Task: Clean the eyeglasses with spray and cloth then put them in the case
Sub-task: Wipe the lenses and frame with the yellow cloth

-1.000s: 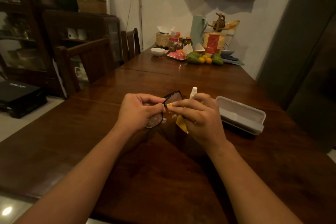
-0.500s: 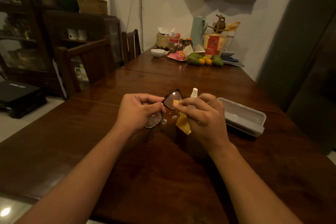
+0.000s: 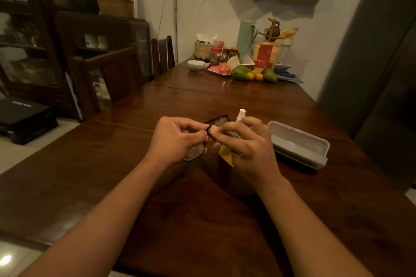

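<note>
Home dining rm, long wooden table (image 3: 258, 101), chairs (image 3: 112, 74), glass cabinet (image 3: 29, 51), fruit (image 3: 252, 74) & jars (image 3: 216, 54).

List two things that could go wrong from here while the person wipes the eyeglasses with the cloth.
1. The left hand grips the eyeglasses by one lens while the right hand rubs the other with the yellow cloth; hard rubbing might twist the frame or smudge the held lens.
2. The spray bottle stands upright just behind the right hand, so a wide stroke may knock it over.
</note>
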